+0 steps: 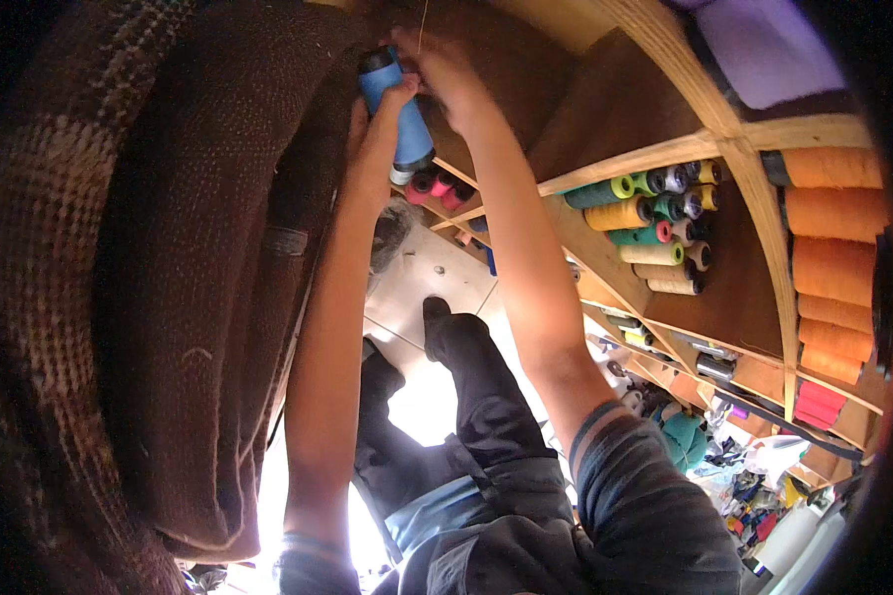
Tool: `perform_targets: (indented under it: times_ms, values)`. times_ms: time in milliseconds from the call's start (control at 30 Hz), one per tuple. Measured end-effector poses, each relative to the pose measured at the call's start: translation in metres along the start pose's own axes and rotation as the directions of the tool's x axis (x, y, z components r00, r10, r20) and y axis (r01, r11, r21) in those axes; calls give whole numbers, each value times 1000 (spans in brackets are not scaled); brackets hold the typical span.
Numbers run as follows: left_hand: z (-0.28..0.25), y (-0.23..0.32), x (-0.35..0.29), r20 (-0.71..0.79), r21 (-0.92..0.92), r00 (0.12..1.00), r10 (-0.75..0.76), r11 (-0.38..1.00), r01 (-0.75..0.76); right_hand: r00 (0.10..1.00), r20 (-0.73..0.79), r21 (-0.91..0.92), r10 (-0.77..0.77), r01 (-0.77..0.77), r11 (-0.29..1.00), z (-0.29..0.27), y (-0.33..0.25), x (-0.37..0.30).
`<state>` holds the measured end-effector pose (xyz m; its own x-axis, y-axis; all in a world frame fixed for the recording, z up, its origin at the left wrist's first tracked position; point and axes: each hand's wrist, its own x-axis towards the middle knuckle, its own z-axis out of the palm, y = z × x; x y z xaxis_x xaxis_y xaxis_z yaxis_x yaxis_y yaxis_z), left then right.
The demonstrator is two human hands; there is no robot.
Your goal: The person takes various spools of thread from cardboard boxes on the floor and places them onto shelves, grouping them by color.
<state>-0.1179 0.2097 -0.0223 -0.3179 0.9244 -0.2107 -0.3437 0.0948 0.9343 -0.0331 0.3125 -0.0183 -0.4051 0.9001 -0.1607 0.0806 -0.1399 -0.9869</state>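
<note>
A blue spool of thread [409,134] with dark ends is held up, tilted, at the top middle. My left hand [392,97] is closed around it, thumb lying across its front. Close by its upper end is my right hand [441,71], raised, with its fingers blurred and partly in shadow, so their grip cannot be made out. A thin light thread [424,25] runs upward just above the right hand.
Brown woven cloth [198,258] hangs in folds along the left. Wooden shelves [734,159] on the right hold several coloured thread spools [655,223] and orange rolls [835,253]. Pink spools [437,185] lie beneath the blue one. Piled scraps [754,496] sit lower right; pale floor tiles [446,268] show below.
</note>
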Motion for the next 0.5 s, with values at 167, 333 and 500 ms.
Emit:
perform_targets:
  times_ms: [167, 333, 500]
  values:
    - [21, 2, -8, 8, -9, 1000, -9, 1000, 9, 999, -30, 275, -27, 34, 961, -16, 15, -63]
    - [23, 13, -13, 115, 159, 993, 38, 986, -56, 996, 31, 70, -79, 77, 995, -39, 45, -61]
    - [7, -8, -4, 164, 322, 949, 269, 895, -309, 870, -435, -136, -231, 189, 972, -30, 35, -14]
